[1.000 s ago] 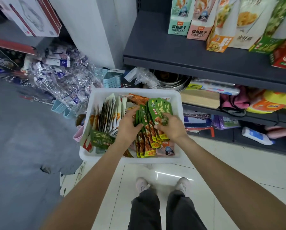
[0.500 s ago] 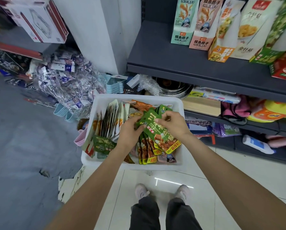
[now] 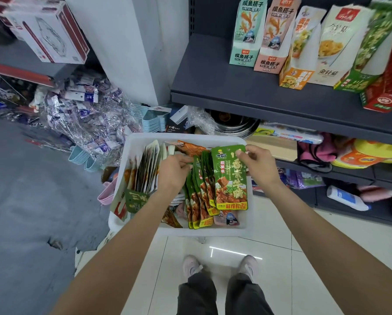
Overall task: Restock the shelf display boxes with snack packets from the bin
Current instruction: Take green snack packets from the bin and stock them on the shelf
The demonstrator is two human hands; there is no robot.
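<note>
A white bin [image 3: 131, 144] full of snack packets sits low in front of me. My right hand [image 3: 258, 165] pinches the top of a green snack packet [image 3: 230, 178], held upright and facing me over the bin's right side. Behind it stands a row of green packets [image 3: 200, 196], and my left hand [image 3: 173, 171] grips their upper edges. Silver-backed packets [image 3: 146, 167] stand on edge in the bin's left part. Display boxes [image 3: 245, 32] in teal, pink, orange, white and green line the dark shelf [image 3: 224, 87] above right.
Foil-wrapped goods [image 3: 88, 114] are piled on the floor to the left, with stacked teal trays [image 3: 154, 119] and metal bowls [image 3: 233, 123] behind the bin. A white carton [image 3: 47, 30] sits on the left shelf. Lower shelves on the right hold mixed goods. My feet [image 3: 220, 267] stand on pale tiles.
My right hand has lifted one green packet out of the row and turned it upright to face me. The view has tilted up, showing more of the shelf.
</note>
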